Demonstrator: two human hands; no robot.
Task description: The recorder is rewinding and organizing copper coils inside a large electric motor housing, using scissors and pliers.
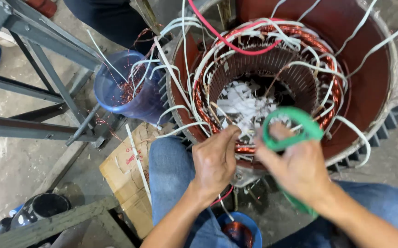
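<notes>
A large motor stator point(373, 78) with a red-painted housing stands open end up, its copper windings point(321, 50) ringed by white sleeved wires. My left hand point(215, 160) pinches at the winding on the near rim. My right hand point(295, 165) is closed on green-handled scissors point(295, 126), thumb through the loop, held over the near rim. White paper scraps point(245, 103) lie inside the bore. A red wire point(226, 41) loops across the top.
A blue bucket point(125, 89) with copper wire scraps stands to the left of the stator. A grey metal frame point(38, 50) fills the upper left. Cardboard point(125, 179) lies on the floor by my left knee. A small blue tub point(240, 229) of copper sits between my legs.
</notes>
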